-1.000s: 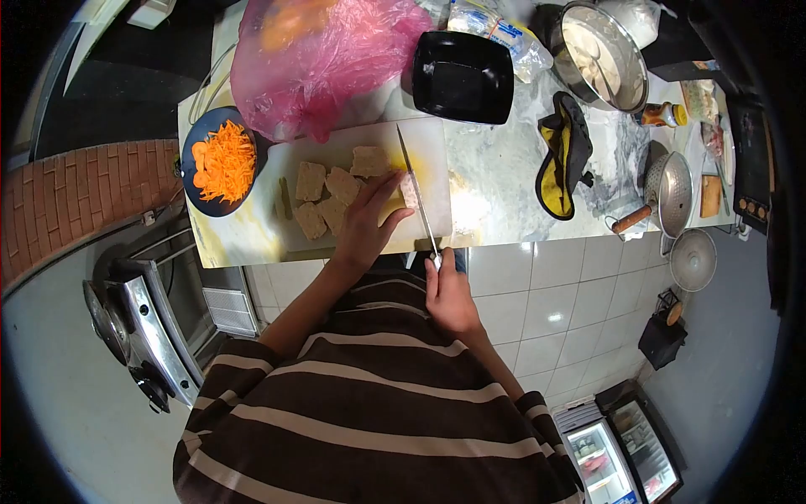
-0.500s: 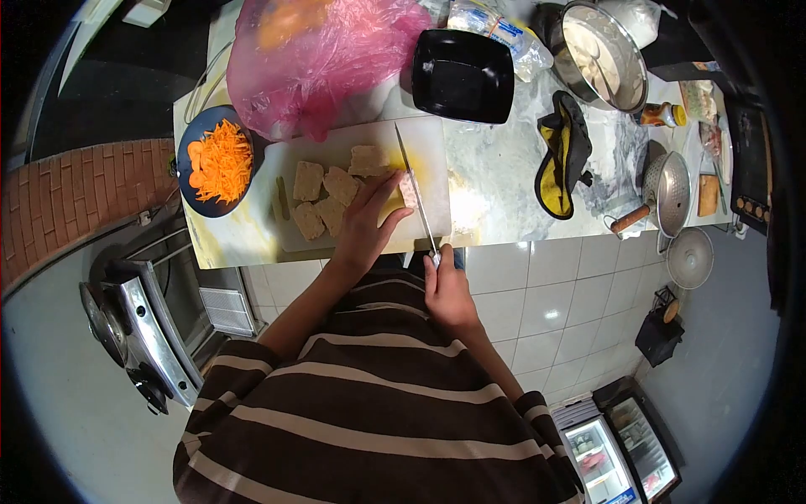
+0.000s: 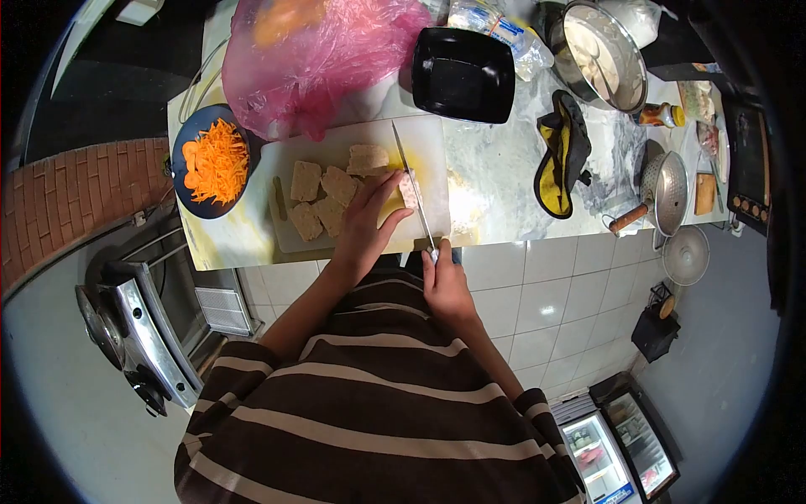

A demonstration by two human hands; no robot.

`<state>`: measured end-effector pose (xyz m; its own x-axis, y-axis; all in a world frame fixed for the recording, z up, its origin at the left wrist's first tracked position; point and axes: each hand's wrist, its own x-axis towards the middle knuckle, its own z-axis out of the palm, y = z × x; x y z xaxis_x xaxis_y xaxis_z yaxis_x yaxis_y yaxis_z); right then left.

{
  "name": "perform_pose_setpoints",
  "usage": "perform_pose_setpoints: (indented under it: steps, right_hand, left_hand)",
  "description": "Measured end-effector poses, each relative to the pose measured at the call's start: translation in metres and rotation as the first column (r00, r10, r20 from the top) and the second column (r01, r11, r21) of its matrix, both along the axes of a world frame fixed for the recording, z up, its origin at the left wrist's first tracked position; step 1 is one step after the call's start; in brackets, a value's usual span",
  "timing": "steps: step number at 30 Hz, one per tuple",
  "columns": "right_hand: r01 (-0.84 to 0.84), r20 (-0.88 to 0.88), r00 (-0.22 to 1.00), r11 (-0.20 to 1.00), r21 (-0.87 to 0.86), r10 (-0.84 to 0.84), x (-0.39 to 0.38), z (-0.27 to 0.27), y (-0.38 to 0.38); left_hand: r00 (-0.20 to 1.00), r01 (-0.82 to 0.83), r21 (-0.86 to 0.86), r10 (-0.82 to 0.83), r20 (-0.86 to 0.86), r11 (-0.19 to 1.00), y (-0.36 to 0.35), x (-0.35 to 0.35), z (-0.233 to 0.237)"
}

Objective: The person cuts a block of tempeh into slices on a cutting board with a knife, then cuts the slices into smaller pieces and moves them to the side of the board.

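My right hand [image 3: 447, 290] is wrapped around the handle of a long kitchen knife [image 3: 412, 172], its blade pointing away from me over the white cutting board [image 3: 432, 151]. Against the blade's left side lies a pale pinkish block of food [image 3: 408, 191]. Fingertips and thumb of my left hand [image 3: 363, 227] grip that block at its far and near ends. Several beige, grainy food blocks [image 3: 306, 181] lie on the board left of and beyond my left hand. A thin greenish strip [image 3: 280, 198] rests near the board's left side.
Left of the board stands a dark plate [image 3: 186, 197] of shredded carrot [image 3: 220, 164]. Beyond are a pink plastic bag [image 3: 311, 67] and a black square bowl [image 3: 463, 76]. Farther right are a black-and-yellow mitt [image 3: 554, 160], a metal pot [image 3: 640, 84] and a strainer [image 3: 672, 193].
The view has shifted slightly. Both hands, the knife and the blocks keep nearly the same places on the board.
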<state>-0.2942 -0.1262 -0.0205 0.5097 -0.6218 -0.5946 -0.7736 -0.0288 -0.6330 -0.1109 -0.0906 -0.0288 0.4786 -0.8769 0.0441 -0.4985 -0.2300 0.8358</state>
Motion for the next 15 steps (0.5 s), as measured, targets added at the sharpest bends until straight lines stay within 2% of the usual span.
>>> perform_pose_setpoints:
  steps: [8, 10, 15]
  right_hand:
    - [-0.015, -0.029, 0.999, 0.999, -0.033, 0.014, 0.0043, -0.0052, 0.0]
    - [-0.023, -0.047, 0.999, 0.995, -0.097, 0.019, 0.0066, -0.0025, 0.0021]
    - [-0.021, -0.067, 0.998, 0.998, -0.059, 0.017, 0.0092, 0.0008, -0.0019]
  left_hand:
    - [1.0, -0.011, 0.045, 0.011, 0.005, 0.999, 0.0015, -0.0011, -0.0009]
    - [1.0, -0.009, 0.039, 0.009, 0.005, 0.999, 0.002, -0.001, -0.0008]
    - [1.0, 0.002, 0.028, -0.002, 0.011, 1.0, 0.0015, 0.0004, 0.0041]
